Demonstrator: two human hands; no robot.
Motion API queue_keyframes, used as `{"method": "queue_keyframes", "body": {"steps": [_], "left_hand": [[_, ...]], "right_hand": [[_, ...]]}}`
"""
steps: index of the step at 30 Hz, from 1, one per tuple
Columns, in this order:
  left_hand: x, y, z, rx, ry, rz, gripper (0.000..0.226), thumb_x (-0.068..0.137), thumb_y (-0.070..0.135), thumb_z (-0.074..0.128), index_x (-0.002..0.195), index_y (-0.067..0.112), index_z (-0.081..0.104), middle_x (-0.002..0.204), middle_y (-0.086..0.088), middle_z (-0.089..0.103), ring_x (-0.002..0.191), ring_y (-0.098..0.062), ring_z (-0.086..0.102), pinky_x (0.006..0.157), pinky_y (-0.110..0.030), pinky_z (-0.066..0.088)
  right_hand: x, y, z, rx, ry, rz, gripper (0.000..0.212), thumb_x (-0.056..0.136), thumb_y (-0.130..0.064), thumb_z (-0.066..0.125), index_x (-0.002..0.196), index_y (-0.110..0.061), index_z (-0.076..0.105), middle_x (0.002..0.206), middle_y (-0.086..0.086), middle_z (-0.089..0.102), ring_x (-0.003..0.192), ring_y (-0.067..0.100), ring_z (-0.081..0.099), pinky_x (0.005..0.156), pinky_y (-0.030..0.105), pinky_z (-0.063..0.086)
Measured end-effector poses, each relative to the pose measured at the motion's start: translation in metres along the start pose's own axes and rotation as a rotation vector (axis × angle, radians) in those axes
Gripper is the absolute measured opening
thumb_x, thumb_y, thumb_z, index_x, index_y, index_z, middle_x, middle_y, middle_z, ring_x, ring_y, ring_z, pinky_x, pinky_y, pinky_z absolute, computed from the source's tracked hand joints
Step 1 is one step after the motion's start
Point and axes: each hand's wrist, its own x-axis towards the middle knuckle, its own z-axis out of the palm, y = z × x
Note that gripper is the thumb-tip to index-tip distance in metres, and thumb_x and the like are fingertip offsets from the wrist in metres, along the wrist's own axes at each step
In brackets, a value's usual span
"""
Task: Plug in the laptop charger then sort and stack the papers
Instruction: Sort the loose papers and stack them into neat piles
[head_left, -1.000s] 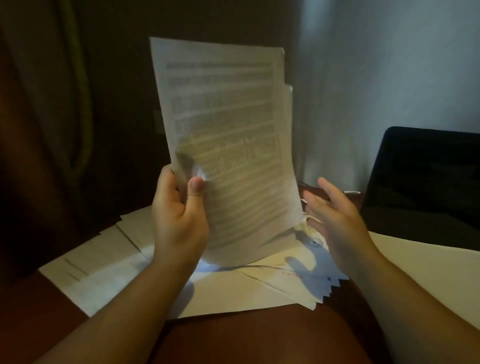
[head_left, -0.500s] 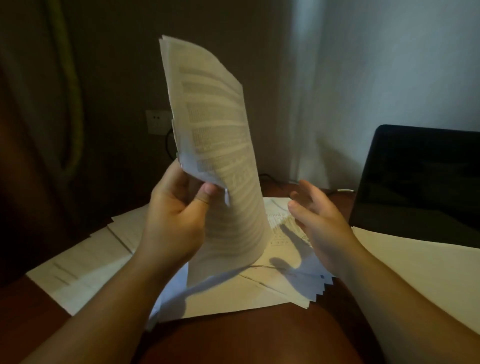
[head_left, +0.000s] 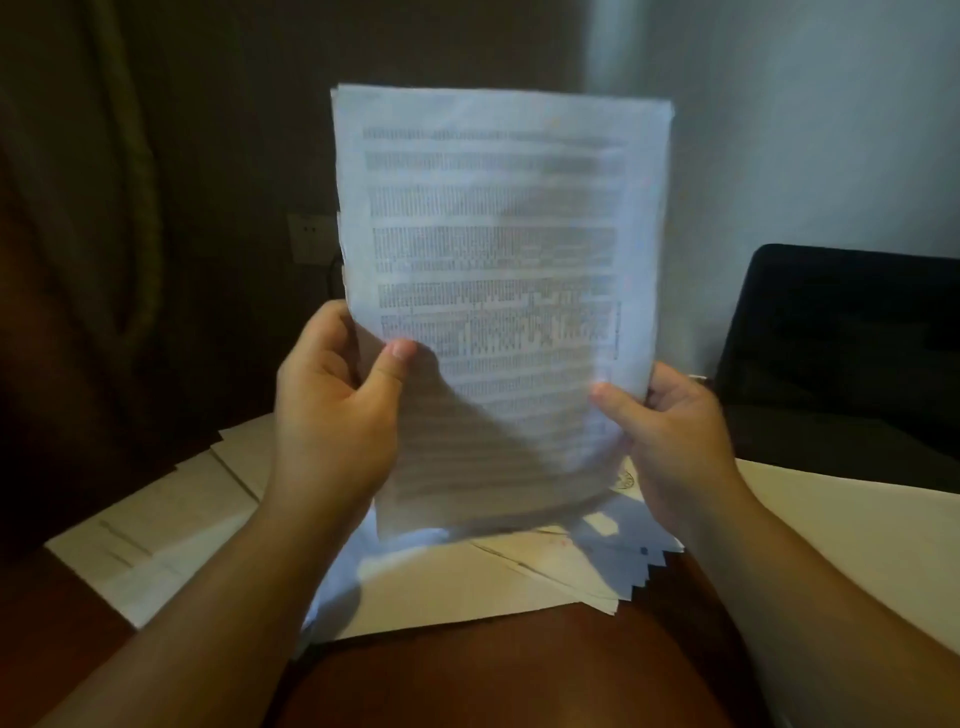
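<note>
A thin sheaf of printed papers (head_left: 498, 270) stands upright in the air above the table, its text side facing me. My left hand (head_left: 337, 410) grips its lower left edge, thumb on the front. My right hand (head_left: 670, 431) pinches the lower right edge, thumb on the front and fingers behind. Under them, loose white papers (head_left: 467, 582) lie spread on the dark brown table (head_left: 493, 670), with a fanned pile (head_left: 623, 566) at the right. A dark laptop (head_left: 841, 358) stands open at the right. The wall socket (head_left: 310, 238) shows at the left of the sheaf; a cable hangs below it.
A dark curtain (head_left: 119, 218) hangs at the left and a pale wall fills the right. More white sheets (head_left: 831, 525) lie in front of the laptop. Further papers (head_left: 156, 525) reach to the table's left edge.
The sheaf had curled sideways in my left hand alone; it has turned flat to face me, and my right hand has taken hold of its right edge.
</note>
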Motion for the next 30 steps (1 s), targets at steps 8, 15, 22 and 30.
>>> {"method": "queue_keyframes", "body": {"steps": [8,15,22,30], "left_hand": [[0.000,-0.020,0.006,0.110,0.160,-0.116,0.039,0.089,0.028,0.070,0.119,0.037,0.047,0.114,0.019,0.058,0.105,-0.002,0.059,0.082,-0.028,0.055],[-0.004,-0.031,0.010,0.124,0.066,-0.148,0.037,0.091,0.022,0.068,0.105,0.047,0.046,0.116,0.018,0.058,0.107,-0.004,0.061,0.086,-0.037,0.059],[-0.013,-0.039,0.011,0.161,-0.025,-0.167,0.046,0.094,0.011,0.065,0.109,0.049,0.044,0.110,0.022,0.059,0.100,0.011,0.060,0.079,-0.023,0.057],[-0.003,-0.020,0.011,0.184,0.019,-0.116,0.044,0.095,0.011,0.064,0.119,0.040,0.041,0.106,0.026,0.054,0.095,0.010,0.056,0.067,-0.013,0.047]], "right_hand": [[-0.001,0.019,0.004,-0.289,-0.002,-0.113,0.032,0.089,-0.013,0.071,0.111,-0.035,0.062,0.104,-0.012,0.072,0.098,0.010,0.068,0.079,0.031,0.055],[0.003,0.017,0.004,-0.311,0.047,-0.031,0.022,0.098,-0.017,0.058,0.094,-0.039,0.059,0.089,-0.023,0.065,0.083,0.004,0.064,0.063,0.022,0.049],[0.002,0.019,0.004,-0.373,0.010,0.003,0.023,0.098,-0.017,0.056,0.101,-0.040,0.059,0.086,-0.027,0.064,0.082,0.003,0.064,0.060,0.019,0.047],[0.001,-0.011,0.004,-0.336,0.078,-0.155,0.019,0.101,-0.025,0.052,0.092,-0.040,0.059,0.088,-0.025,0.067,0.084,0.001,0.067,0.063,0.021,0.057]]}}
